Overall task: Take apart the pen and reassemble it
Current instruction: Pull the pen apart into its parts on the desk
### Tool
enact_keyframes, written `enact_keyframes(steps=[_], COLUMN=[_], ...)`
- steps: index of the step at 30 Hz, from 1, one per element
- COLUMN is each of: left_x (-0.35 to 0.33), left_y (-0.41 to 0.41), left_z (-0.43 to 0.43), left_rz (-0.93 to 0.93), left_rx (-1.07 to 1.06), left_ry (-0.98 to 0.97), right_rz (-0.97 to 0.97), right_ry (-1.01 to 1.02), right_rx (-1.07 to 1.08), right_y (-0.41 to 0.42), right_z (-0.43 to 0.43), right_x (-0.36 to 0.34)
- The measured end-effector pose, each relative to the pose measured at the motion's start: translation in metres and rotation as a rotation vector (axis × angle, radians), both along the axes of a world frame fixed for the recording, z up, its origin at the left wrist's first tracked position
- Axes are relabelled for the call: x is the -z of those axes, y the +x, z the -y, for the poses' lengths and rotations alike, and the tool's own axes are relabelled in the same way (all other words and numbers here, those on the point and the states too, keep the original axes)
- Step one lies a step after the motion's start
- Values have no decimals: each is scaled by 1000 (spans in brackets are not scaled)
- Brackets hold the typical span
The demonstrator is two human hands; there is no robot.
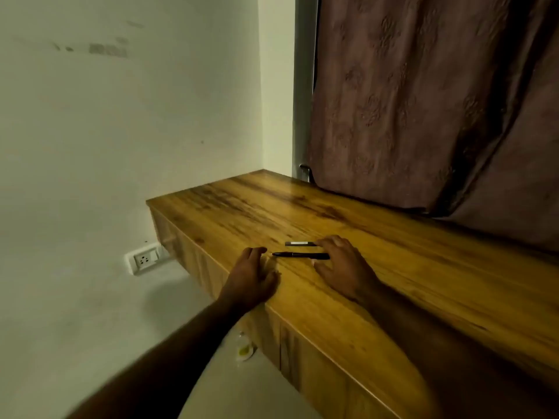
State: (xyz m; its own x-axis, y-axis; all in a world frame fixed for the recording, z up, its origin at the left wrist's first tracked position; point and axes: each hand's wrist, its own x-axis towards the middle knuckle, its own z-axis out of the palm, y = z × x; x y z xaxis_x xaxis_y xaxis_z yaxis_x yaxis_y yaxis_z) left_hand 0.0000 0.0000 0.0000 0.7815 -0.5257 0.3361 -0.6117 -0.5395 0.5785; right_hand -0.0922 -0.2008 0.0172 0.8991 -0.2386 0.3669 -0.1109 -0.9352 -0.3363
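Near the middle of the frame, on the glossy wooden table (393, 267), lies a slim black pen body (301, 255), uncapped, its pointed tip aimed toward the left. Just above it in the frame lies its separate black cap with a pale silvery clip (300, 243), parallel to the pen body and apart from it. The right hand (341, 267) rests palm down on the table, fingers (331, 241) spread loosely around the right ends of both pieces, touching or nearly touching them but gripping neither. The left hand (252, 275) lies flat at the table's front edge, left of the pen's tip, fingers relaxed and holding nothing. Across the upper right hangs a brownish patterned curtain (423, 101).
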Motion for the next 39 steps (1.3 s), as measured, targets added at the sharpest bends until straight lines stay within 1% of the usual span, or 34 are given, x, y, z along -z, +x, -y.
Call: enact_keyframes(steps=[2,4,7,8,10,11,12,15,20,26,31,33,35,37,39], left_x=[-1,-7,-14,-14,-12,-10,-10,-11,-14,-12,-8,-8,-7,-3,1], left_y=[0,5,16,17,19,22,26,34,33,32,41,44,41,33,28], left_z=[6,14,26,30,34,35,36,31,25,25,23,24,29,34,37], left_rz=[-89,-134,-143,-97,-2,15,-4,-183,-267,-216,-274,-308,-252,-28,233], left_rx=[-59,-110,-135,-123,-95,-94,-102,-185,-198,-203,-227,-213,-185,-124,-9], left_ry=[-63,-38,-3,22,96,91,68,-106,-264,-282,-358,-352,-311,-227,-68], right_rz=[50,116,140,125,68,50,33,-9,27,65,149,164,180,166,146], right_ry=[152,286,421,445,463,451,432,371,355,439,611,674,722,745,744], right_rx=[63,115,201,216,229,227,222,232,259,211,165,146,131,134,128], right_y=[-7,-9,-5,-3,1,4,6,11,12,11,6,4,2,2,3], right_z=[4,9,19,22,30,34,36,39,39,42,45,45,45,43,38], right_x=[9,14,10,9,12,13,12,14,16,12,12,10,9,7,5])
